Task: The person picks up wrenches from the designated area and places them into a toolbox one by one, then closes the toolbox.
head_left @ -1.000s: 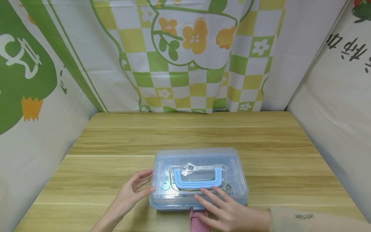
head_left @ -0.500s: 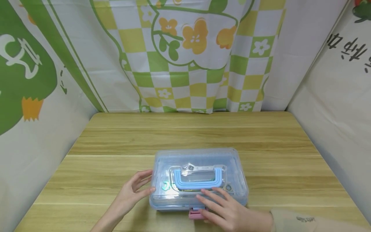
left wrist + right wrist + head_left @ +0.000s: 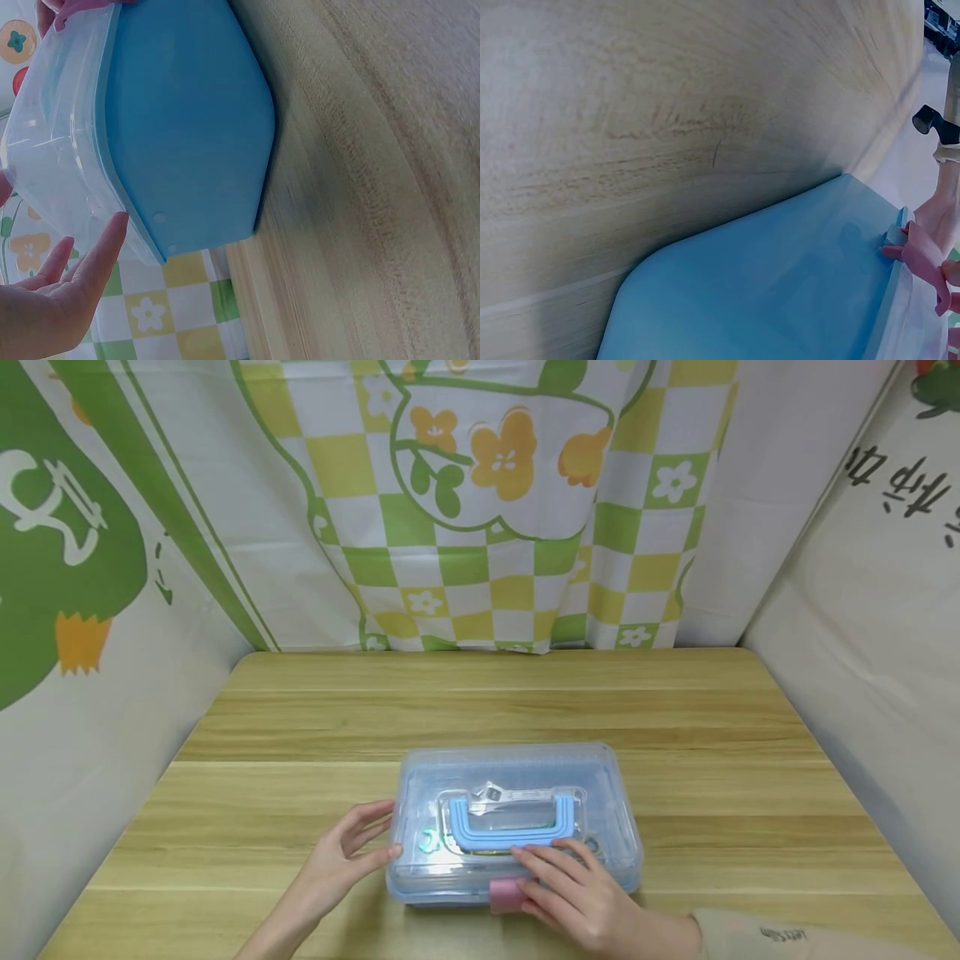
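A clear-lidded blue toolbox [image 3: 442, 768] rests on the table, its blue carry handle [image 3: 513, 838] folded down on the lid. Through the lid I see an adjustable wrench [image 3: 492, 795] and other wrench ends. My left hand [image 3: 337, 856] steadies the box's left end, fingertips and thumb on the clear lid [image 3: 67, 142]. My right hand [image 3: 588, 897] lies over the front right, its fingers stretched on the lid. Its lower fingers and thumb touch the pink latch [image 3: 505, 896], which stands up against the front rim. In the right wrist view that latch [image 3: 922, 259] is tilted towards the lid.
The wooden table [image 3: 300, 718] spreads around the box. A checked, flowered curtain [image 3: 465, 585] hangs along the back edge, with printed white cloth [image 3: 847, 610] at both sides. A black object [image 3: 934, 124] appears at the right wrist view's edge.
The pink latch has swung up from hanging below the front edge to lying against the rim. My right hand's fingers and thumb moved upward with it. My left hand has stayed put.
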Available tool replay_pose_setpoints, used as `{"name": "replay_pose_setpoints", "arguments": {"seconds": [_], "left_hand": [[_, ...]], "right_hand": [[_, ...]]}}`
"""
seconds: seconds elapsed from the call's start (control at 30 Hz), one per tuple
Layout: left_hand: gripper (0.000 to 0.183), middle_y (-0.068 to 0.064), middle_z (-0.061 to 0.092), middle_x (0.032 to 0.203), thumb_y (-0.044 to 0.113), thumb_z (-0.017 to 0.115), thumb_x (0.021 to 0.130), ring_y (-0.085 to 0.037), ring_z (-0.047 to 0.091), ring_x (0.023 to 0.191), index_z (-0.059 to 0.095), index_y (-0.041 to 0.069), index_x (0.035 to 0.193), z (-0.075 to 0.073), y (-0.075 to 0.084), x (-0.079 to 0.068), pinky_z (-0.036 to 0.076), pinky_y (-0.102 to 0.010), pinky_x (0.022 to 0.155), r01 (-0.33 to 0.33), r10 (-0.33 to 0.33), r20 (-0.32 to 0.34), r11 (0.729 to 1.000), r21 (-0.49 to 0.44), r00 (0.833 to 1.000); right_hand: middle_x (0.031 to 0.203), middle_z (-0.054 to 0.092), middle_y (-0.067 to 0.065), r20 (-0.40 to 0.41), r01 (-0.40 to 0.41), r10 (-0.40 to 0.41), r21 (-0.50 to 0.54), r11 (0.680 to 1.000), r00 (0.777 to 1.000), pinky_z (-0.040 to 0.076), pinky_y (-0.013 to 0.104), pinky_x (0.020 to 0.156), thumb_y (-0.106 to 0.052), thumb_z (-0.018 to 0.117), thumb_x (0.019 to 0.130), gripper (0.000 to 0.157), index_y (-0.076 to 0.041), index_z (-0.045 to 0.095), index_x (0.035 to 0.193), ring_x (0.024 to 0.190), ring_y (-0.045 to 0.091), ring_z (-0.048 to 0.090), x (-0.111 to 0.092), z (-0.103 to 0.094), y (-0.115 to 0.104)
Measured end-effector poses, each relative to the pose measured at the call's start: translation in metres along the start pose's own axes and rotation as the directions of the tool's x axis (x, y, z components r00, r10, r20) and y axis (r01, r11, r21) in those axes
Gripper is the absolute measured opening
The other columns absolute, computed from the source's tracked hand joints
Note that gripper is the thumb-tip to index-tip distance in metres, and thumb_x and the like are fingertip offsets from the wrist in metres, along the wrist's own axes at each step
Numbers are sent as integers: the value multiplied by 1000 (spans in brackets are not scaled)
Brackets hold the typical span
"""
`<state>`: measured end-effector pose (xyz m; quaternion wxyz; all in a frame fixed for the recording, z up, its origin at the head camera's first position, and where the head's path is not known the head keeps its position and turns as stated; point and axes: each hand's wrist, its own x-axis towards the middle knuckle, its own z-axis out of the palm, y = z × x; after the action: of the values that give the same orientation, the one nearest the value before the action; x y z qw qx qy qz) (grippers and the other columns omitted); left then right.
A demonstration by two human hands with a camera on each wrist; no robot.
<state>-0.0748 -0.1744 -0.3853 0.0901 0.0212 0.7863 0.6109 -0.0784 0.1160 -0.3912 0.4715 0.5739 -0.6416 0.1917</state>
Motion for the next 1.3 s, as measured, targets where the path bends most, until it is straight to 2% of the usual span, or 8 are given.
{"name": "replay_pose_setpoints", "arguments": {"seconds": [0.3,0.63,0.87,1.0,1.17,1.3], "left_hand": [[53,-15,45,129,11,68,75,-33,43,116,46,2,122,0,-1,0,43,-41,92,-9,9,-8,1000,12,1000],[52,-15,46,128,10,68,75,-32,45,115,46,3,122,2,0,-1,42,-42,92,-13,13,-18,1000,18,1000],[52,-15,45,129,11,68,76,-32,44,116,46,3,122,0,0,-1,43,-42,92,-10,10,-14,1000,21,1000],[52,-15,45,129,11,68,75,-32,44,116,46,3,122,0,0,-2,42,-43,93,-2,3,-12,1000,19,1000],[52,-14,45,129,12,68,75,-32,44,116,46,4,122,0,0,-2,42,-43,93,3,-3,-13,1000,20,1000],[52,-14,45,129,12,68,76,-32,43,117,46,3,122,0,0,-2,42,-42,93,2,-1,-9,1000,22,1000]], "right_hand": [[96,62,26,38,-25,25,-14,1000,999,49,41,68,-16,55,87,20,-2,65,77,85,30,60,-3,1,-3],[102,59,26,116,-92,101,-84,992,988,47,40,66,-17,47,92,28,-11,62,69,86,27,59,-2,2,-13],[105,58,26,154,-108,122,-91,990,981,47,43,69,-15,42,93,30,-11,62,71,91,34,57,-7,4,-14],[103,58,26,157,-91,110,-123,988,981,48,44,68,-16,42,93,29,-12,58,70,91,40,56,-8,7,-15],[100,57,27,136,-49,73,-173,984,988,48,44,65,-19,42,93,28,-13,55,69,88,40,56,-10,12,-14],[100,57,28,133,-35,62,-192,981,989,47,44,64,-14,38,92,28,-13,55,68,87,40,55,-10,13,-15]]}}
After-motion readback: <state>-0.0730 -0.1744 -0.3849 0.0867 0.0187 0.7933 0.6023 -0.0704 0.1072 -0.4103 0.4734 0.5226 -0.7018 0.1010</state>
